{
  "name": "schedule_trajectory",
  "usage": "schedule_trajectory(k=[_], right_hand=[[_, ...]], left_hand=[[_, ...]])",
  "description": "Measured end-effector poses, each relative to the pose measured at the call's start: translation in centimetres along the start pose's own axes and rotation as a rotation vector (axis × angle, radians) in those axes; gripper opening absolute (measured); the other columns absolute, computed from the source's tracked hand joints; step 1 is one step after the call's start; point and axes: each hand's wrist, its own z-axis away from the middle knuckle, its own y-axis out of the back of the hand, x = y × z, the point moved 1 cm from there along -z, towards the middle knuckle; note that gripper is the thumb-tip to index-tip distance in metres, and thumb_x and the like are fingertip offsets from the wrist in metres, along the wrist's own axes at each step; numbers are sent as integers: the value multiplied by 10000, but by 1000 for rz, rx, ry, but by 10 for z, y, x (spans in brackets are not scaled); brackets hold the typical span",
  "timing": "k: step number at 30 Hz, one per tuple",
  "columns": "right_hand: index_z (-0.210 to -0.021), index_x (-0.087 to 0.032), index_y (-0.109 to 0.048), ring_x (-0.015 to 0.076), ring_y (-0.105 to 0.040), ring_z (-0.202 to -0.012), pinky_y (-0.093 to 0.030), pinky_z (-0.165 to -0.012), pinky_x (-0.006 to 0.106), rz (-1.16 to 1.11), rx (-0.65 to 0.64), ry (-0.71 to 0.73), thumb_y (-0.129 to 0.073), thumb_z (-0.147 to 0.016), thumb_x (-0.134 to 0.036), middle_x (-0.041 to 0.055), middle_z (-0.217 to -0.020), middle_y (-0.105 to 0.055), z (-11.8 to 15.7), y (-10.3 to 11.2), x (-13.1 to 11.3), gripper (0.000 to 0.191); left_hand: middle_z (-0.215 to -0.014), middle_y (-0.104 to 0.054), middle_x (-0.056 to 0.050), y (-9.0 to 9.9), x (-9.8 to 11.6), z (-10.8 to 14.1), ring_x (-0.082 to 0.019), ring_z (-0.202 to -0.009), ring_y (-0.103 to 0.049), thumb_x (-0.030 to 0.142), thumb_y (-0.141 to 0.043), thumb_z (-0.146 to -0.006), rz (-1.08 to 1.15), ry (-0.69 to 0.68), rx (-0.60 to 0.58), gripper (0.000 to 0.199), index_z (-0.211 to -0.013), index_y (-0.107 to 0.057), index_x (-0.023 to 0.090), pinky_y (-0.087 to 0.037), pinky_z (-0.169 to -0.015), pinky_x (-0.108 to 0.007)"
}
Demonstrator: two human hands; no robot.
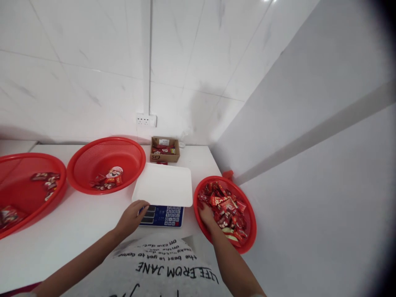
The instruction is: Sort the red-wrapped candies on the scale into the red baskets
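My left hand is at the front left corner of a digital weighing scale. Its fingers touch the edge of the white weighing pan, thumb apart from them, and nothing shows in its grasp. The pan is bare. To the right of the scale, my right hand reaches down inside a red plastic basket at its left side. Many small red-wrapped snack packets fill that basket. The fingers of this hand are partly buried among the packets, so their grip is hidden.
Left of the scale stands a red basket with a few packets and a cartoon-figure piece. Another red basket at far left holds several packets. Behind the pan is a small cardboard box of red packets. A grey-white panel borders the right.
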Motion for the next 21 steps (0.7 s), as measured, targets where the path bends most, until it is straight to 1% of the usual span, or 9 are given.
schedule_trajectory(k=[3, 6, 8, 9, 11, 14, 18, 21], right_hand=[[-1292, -73, -443, 200, -415, -1247, -282, -1046, 283, 54, 67, 11, -329, -859, -202, 149, -1335, -472, -23, 12, -2, 466], [-1364, -45, -318, 237, -294, -1324, -226, -1079, 319, 104, 79, 12, -355, -851, -223, 176, -1437, -311, -43, 18, -1, 545], [-1388, -32, -260, 276, -205, -1359, -189, -1091, 365, 137, 50, 23, -394, -837, -234, 195, -1474, -216, -51, 16, 1, 602], [-1389, -33, -262, 294, -169, -1368, -169, -1094, 387, 152, 24, 37, -416, -829, -236, 198, -1483, -189, -52, 13, 3, 615], [-1381, -57, -300, 314, -141, -1372, -133, -1096, 418, 179, -43, 86, -459, -810, -236, 184, -1489, -190, -50, 7, 8, 619], [-1365, -93, -350, 293, -216, -1351, -136, -1092, 406, 199, -141, 191, -470, -807, -237, 156, -1462, -291, -36, 0, 17, 588], [-1289, -119, -459, 236, -407, -1232, -239, -1046, 336, 198, -223, 315, -394, -839, -222, 140, -1325, -487, -9, 4, 29, 466], [-1273, -134, -476, 231, -457, -1180, -301, -1002, 317, 201, -288, 378, -420, -806, -206, 137, -1284, -517, 5, 10, 34, 476]], left_hand=[[-911, -692, -28, -3, 9, 6, -177, -862, -630, 413, -389, -855, 2, 84, -13, 305, -894, -622, 220, -493, -794, -285], [-923, -699, -14, -4, 18, 9, -179, -870, -635, 431, -400, -843, -9, 150, -11, 313, -903, -631, 228, -491, -801, -282], [-912, -701, -7, -6, 26, 9, -177, -859, -636, 432, -396, -842, -13, 174, -26, 317, -897, -634, 230, -492, -788, -277], [-902, -701, -5, -8, 31, 8, -175, -848, -636, 430, -393, -844, -15, 179, -38, 318, -894, -635, 231, -492, -777, -273], [-881, -701, 1, -13, 39, 6, -170, -820, -635, 421, -387, -848, -21, 175, -62, 316, -885, -638, 233, -492, -752, -264], [-870, -698, 7, -24, 50, 2, -164, -797, -633, 407, -384, -855, -28, 166, -95, 307, -878, -638, 237, -489, -723, -256], [-885, -693, -7, -39, 60, -4, -174, -814, -629, 403, -380, -866, -30, 166, -152, 308, -897, -635, 233, -483, -728, -269], [-897, -689, -17, -48, 67, -10, -179, -830, -625, 402, -372, -876, -28, 146, -178, 313, -916, -628, 229, -477, -746, -280]])
